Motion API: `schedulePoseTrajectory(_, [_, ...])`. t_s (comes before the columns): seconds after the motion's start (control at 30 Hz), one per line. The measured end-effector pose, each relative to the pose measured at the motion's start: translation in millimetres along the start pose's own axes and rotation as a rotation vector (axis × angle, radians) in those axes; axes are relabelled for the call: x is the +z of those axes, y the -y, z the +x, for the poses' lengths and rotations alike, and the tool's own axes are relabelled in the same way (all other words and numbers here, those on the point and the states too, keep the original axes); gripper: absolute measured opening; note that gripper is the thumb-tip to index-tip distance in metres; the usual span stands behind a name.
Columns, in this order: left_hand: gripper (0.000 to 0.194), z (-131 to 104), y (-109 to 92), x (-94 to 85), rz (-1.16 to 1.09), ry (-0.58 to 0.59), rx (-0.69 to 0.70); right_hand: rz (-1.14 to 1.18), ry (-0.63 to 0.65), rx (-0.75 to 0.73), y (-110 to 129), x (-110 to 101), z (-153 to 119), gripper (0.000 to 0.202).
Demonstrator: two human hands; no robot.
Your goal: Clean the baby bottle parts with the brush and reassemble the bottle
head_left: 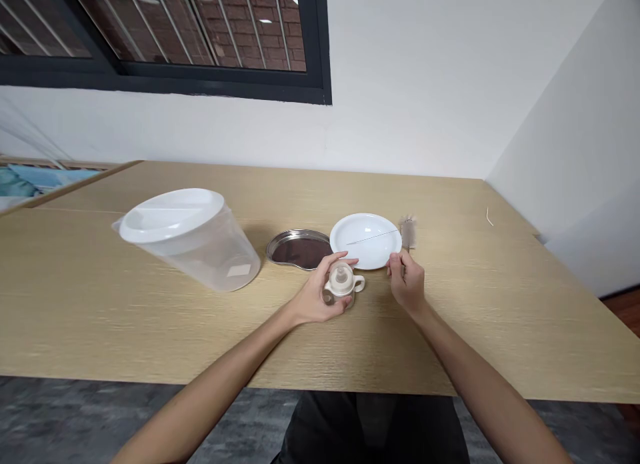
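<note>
We see a matt wooden table (pixel 150 331), glossy white plate (pixel 367 241), shiny metal tray (pixel 300 249), cloudy plastic container (pixel 200 244).

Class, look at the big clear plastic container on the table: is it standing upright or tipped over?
Tipped. The clear container leans on the table, its white lid on and tilted towards the camera.

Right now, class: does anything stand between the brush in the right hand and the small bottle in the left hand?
Nothing visible does. The left hand grips the small bottle; the right hand holds the brush just to its right. Only bare table separates them; the white plate lies behind.
</note>
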State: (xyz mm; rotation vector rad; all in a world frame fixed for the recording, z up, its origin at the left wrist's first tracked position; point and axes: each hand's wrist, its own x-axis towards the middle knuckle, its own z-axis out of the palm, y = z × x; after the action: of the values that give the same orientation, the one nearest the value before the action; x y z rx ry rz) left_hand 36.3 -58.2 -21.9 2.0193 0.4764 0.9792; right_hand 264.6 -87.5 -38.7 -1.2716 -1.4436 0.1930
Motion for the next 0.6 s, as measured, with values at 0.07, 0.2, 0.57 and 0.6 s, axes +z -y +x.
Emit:
schedulePoseTrajectory(0.07, [0.089, 0, 0, -1.9, 0.002, 0.010, -0.006, -0.007, -0.002, -0.013, 1, 0, 0, 0.039])
schedulePoseTrajectory(0.2, [0.085, 0, 3, -5.9, -0.020, -0.024, -0.002, -0.031, 0.003, -0.032, 4, -2, -1, 0.041])
schedulePoseTrajectory(0.57, [0.048, 1, 14, -11.4, -0.065, -0.448, 0.202, -0.101, -0.071, -0.171, 2, -2, 2, 0.037])
schedulePoseTrajectory(0.6, [0.042, 2, 14, -12.2, -0.043, -0.500, 0.229, -0.109, -0.079, -0.184, 1, -2, 2, 0.037])
